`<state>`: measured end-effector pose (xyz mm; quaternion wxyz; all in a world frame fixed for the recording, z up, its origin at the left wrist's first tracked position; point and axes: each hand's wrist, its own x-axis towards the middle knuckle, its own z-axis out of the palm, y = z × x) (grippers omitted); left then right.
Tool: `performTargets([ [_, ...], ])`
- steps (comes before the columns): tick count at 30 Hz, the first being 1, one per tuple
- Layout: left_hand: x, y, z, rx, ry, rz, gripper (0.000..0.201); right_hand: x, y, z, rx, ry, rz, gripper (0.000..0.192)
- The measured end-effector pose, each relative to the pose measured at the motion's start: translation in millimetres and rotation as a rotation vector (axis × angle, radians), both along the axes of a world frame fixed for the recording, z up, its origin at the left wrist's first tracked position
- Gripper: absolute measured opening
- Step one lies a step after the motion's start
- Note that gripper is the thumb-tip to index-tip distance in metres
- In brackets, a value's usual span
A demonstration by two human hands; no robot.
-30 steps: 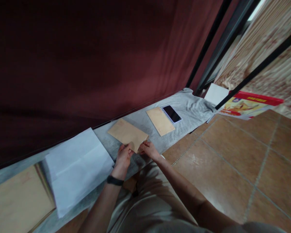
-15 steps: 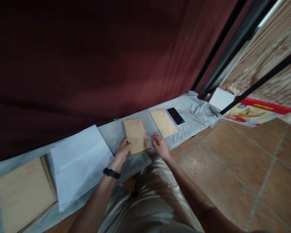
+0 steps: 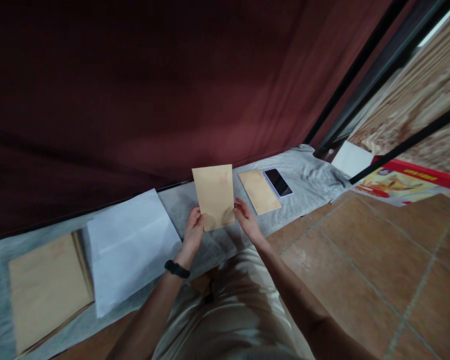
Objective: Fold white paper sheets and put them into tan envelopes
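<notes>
Brown envelope [image 3: 213, 195], plain and flat, stands upright, pinched at its lower corners by left hand [image 3: 193, 232] and right hand [image 3: 247, 222]

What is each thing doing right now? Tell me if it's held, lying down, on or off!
Brown envelope: lifted upright, held at its lower corners.
Left hand: gripping the envelope's lower left corner.
Right hand: at the envelope's lower right corner.
Second envelope: lying flat on the grey cloth.
Phone: lying flat, screen dark.
White paper: lying flat.
Envelope stack: lying flat.
</notes>
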<state>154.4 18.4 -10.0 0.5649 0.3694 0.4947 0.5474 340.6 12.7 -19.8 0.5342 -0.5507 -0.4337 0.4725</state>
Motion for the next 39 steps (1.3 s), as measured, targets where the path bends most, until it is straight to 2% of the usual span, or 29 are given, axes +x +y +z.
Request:
performTargets([
  [5,5.2,-14.8,-4.9,0.007,-0.026,0.02,0.021,-7.6,-12.3,14.0,0.097,-0.028,0.119,0.041],
  [9,10.1,-23.7,-1.4,0.045,-0.054,0.015,0.026,-11.5,-21.5,14.0,0.102,-0.113,0.117,0.042],
  [14,14.1,-26.3,6.8,-0.016,-0.069,0.045,0.033,-13.4,-24.0,10.8,0.127,-0.144,0.123,0.04],
  [19,13.0,-27.9,-8.1,0.062,0.073,0.012,0.031,-13.2,-26.3,1.5,0.12,-0.107,0.092,0.039],
  [22,11.2,-22.5,-13.7,0.018,0.048,0.025,0.027,-10.5,-19.6,-3.5,0.079,-0.069,0.092,0.038],
  [25,9.5,-10.3,-10.7,-0.081,0.01,0.056,0.035,-6.6,-4.1,-7.2,0.009,-0.035,0.082,0.038],
  [30,8.4,9.1,-7.5,-0.227,0.037,0.065,0.03,0.2,12.1,-16.3,-0.1,-0.129,0.006,0.04],
  [35,11.0,12.7,-16.5,-0.247,0.09,0.08,0.037,9.7,-8.0,-25.4,0.145,-0.419,0.082,0.037],
  [39,11.9,7.9,-17.7,-0.244,0.141,0.091,0.046,15.1,-24.9,-28.3,0.312,-0.626,0.243,0.041],
])
